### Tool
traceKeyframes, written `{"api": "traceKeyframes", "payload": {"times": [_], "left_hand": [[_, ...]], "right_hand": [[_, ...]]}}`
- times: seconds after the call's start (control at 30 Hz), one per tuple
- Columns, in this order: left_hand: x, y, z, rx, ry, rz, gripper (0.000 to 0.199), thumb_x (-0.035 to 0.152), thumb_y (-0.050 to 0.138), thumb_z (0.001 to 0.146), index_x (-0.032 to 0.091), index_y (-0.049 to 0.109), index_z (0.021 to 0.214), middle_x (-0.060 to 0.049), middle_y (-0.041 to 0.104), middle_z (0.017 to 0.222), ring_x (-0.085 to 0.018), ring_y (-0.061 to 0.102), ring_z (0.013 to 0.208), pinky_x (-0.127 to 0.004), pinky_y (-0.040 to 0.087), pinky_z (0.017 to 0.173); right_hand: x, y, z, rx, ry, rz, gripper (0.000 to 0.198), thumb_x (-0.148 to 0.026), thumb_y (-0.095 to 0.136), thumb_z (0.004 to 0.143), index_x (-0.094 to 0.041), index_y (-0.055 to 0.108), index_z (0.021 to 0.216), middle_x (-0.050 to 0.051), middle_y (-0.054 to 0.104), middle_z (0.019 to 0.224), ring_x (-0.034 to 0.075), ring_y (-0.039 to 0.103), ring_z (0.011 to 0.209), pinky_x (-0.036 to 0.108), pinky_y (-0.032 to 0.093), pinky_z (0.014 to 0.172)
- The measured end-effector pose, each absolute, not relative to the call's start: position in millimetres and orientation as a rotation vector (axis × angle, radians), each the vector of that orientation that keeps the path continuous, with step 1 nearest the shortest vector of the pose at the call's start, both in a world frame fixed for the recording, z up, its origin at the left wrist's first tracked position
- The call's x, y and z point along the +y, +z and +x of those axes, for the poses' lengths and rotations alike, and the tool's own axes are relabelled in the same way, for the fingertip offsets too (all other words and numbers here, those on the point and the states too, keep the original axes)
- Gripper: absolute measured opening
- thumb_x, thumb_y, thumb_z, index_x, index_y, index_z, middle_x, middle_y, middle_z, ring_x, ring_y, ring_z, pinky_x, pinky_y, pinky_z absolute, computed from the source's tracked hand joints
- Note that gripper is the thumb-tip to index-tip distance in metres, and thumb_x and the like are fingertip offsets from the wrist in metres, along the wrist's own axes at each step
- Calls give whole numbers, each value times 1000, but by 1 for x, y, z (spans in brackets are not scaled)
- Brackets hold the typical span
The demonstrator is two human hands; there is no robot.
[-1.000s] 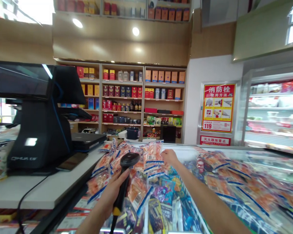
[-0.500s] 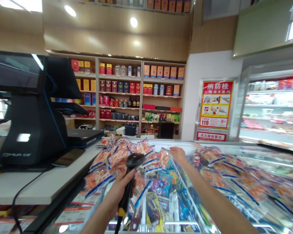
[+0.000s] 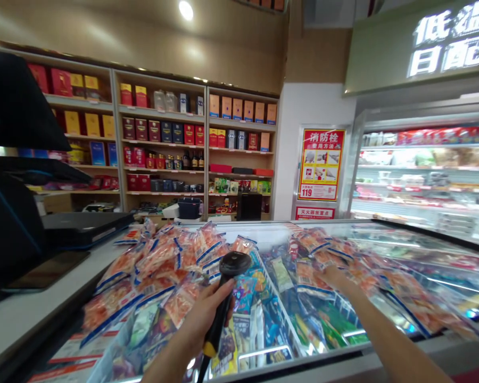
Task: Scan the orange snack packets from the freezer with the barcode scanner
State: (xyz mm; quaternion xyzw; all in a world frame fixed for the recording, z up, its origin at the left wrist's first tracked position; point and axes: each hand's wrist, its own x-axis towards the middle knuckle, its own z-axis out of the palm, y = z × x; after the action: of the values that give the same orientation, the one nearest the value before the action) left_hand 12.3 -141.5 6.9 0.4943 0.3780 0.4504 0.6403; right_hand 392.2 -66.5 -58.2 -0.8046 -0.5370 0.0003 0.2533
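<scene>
Wooden shelving [image 3: 206,159] lines the background from the left side to the centre of the frame, stocked with red, yellow, blue and orange boxes and some bottles. At the left edge stands a dark machine [image 3: 8,202], partly cut off, with a flat black box [image 3: 85,226] beside it and a phone [image 3: 50,270] lying on the pale counter [image 3: 35,324].

Left of centre, orange-filled packets with blue edges are heaped [image 3: 159,260] in a glass-fronted freezer [image 3: 329,356], above other bagged goods. Low in the centre, the left hand [image 3: 213,308] grasps a black handheld scanner [image 3: 234,263] — fingers wrapped round its handle, thumb up near the head. Scanner and hand stand in front of the heap's right side; a yellow band rings the handle's lower end, and a cord drops towards the bottom edge. Just right of it, a white wire divider [image 3: 277,306] separates blue packages from green ones.

Right of centre, the right hand [image 3: 335,276] reaches in among a second spread of orange packets [image 3: 403,284], its fingertips beside one packet [image 3: 309,276]. Its fingers are blurred — I cannot tell whether they grip anything. Behind, a red and yellow poster [image 3: 321,165] hangs on the wall, and at the far right are lit refrigerated shelves [image 3: 423,169] beneath a sign with glowing white characters [image 3: 449,42].
</scene>
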Motion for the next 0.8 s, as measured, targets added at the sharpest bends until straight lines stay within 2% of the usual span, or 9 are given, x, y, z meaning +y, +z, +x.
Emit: {"api": "traceKeyframes", "payload": {"times": [0.07, 0.13, 0.3, 0.5, 0.8], "left_hand": [[-141, 8, 11, 871, 1034, 1114, 29, 43, 56, 62, 16, 46, 63, 4, 49, 46, -6, 43, 36, -17, 32, 35], [-140, 11, 7, 871, 1045, 1099, 28, 43, 56, 62, 17, 46, 64, 4, 50, 46, -6, 44, 37, -17, 33, 36], [-142, 21, -1, 888, 1067, 1079, 25, 41, 55, 63, 17, 47, 64, 3, 51, 48, -7, 45, 38, -18, 34, 37], [-152, 28, 0, 828, 1019, 1113, 25, 40, 55, 63, 16, 49, 67, 3, 51, 48, -6, 44, 38, -18, 32, 37], [-154, 34, 2, 784, 1005, 1140, 24, 39, 55, 64, 16, 48, 63, 3, 51, 49, -6, 44, 39, -17, 33, 38]], "right_hand": [[-63, -50, 380, -1528, 35, -2146, 33, -32, 45, 66, -17, 48, 37, 2, 50, 39, 15, 51, 45, 25, 35, 50], [-58, -34, 365, -1487, -20, -2018, 31, -31, 38, 69, -16, 53, 47, 3, 56, 48, 15, 53, 51, 24, 35, 52], [-39, 7, 314, -1327, -47, -1683, 30, -35, 36, 69, -16, 59, 67, 3, 62, 63, 15, 55, 61, 23, 37, 57], [-24, 13, 268, -1265, -8, -1581, 29, -34, 38, 67, -15, 60, 73, 6, 63, 68, 17, 57, 65, 25, 39, 60], [-26, 13, 272, -1264, -108, -1641, 28, -33, 39, 70, -15, 60, 75, 7, 64, 72, 19, 57, 72, 28, 40, 66]]}}
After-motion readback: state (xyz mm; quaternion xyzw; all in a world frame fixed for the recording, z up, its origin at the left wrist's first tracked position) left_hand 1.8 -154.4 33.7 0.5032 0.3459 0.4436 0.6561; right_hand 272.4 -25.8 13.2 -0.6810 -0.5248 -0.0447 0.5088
